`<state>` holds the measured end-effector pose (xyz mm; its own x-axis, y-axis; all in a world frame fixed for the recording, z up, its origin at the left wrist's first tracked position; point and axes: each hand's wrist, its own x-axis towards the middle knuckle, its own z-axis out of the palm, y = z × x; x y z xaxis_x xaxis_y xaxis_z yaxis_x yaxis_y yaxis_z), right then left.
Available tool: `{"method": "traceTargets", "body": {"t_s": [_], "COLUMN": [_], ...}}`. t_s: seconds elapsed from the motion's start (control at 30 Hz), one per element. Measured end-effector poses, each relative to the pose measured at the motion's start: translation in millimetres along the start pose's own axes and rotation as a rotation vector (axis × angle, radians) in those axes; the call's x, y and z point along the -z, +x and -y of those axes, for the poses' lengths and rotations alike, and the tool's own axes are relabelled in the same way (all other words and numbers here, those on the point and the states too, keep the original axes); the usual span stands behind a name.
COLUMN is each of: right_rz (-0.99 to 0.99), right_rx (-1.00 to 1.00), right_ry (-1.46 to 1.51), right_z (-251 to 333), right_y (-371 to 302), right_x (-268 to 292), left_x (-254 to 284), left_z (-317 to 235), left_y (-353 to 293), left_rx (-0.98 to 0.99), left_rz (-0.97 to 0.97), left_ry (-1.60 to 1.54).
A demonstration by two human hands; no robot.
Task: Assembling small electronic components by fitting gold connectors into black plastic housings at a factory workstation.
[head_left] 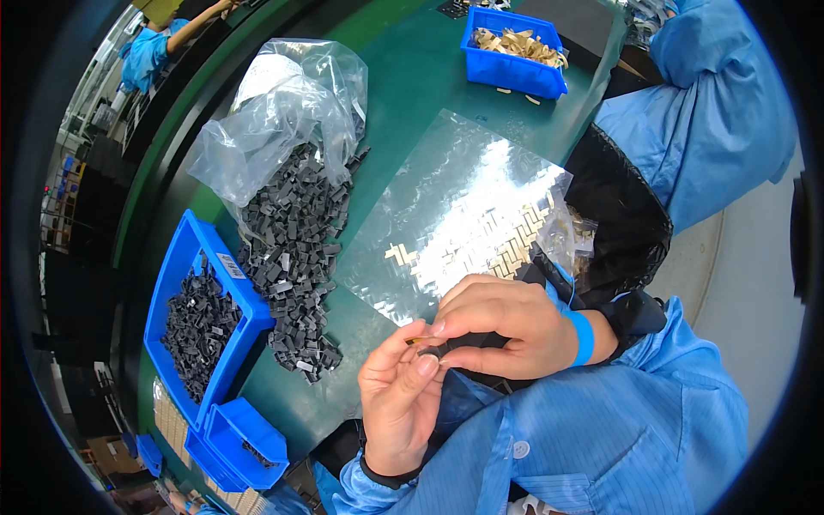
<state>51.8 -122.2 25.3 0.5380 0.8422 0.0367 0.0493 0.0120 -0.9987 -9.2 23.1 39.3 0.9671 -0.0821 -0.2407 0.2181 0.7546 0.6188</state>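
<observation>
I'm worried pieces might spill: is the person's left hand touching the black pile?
Apart: the head view shows green tabletop between the left hand and the black pile.

Wearer's two hands (506,328), one blue wristband (583,337), one strip-filled bin (513,75), one flat clear sheet (459,167)

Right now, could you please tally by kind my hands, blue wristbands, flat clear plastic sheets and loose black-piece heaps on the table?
Hands: 2 (left hand, right hand)
Blue wristband: 1
Flat clear plastic sheet: 1
Loose black-piece heap: 1
Total: 5
</observation>
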Motion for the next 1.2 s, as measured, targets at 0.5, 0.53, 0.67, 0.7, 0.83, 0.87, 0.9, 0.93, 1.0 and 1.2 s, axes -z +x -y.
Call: {"method": "traceTargets", "body": {"t_s": [0.5,0.53,0.67,0.7,0.83,0.87,0.9,0.93,1.0,1.2], "right_rz": [0.0,0.0,-0.004,-0.006,-0.013,-0.014,-0.015,-0.016,-0.018,-0.024], "right_rx": [-0.028,-0.027,-0.028,-0.028,-0.03,-0.03,-0.03,-0.03,-0.03,-0.031], "right_ry": [0.059,0.063,0.079,0.083,0.102,0.106,0.109,0.113,0.12,0.14], "right_z": [-5,-7,-11,-11,-9,-10,-10,-10,-10,-10], "right_y": [-9,-8,-5,-5,-4,-4,-3,-4,-4,-3], "right_x": [-2,-5,-16,-18,-22,-22,-23,-24,-26,-29], "left_x": [8,8,5,4,4,5,5,5,3,0], "left_z": [3,4,8,9,10,11,12,12,14,15], "left_y": [-7,-8,-8,-8,-9,-9,-9,-9,-9,-8], "left_rx": [-0.01,-0.149,-0.225,-0.245,-0.255,-0.255,-0.275,-0.295,-0.302,-0.303], "left_rz": [-0.04,-0.036,-0.072,-0.072,-0.071,-0.07,-0.068,-0.065,-0.074,-0.102], "left_ry": [0.098,0.208,0.334,0.373,0.439,0.439,0.465,0.49,0.493,0.465]}}
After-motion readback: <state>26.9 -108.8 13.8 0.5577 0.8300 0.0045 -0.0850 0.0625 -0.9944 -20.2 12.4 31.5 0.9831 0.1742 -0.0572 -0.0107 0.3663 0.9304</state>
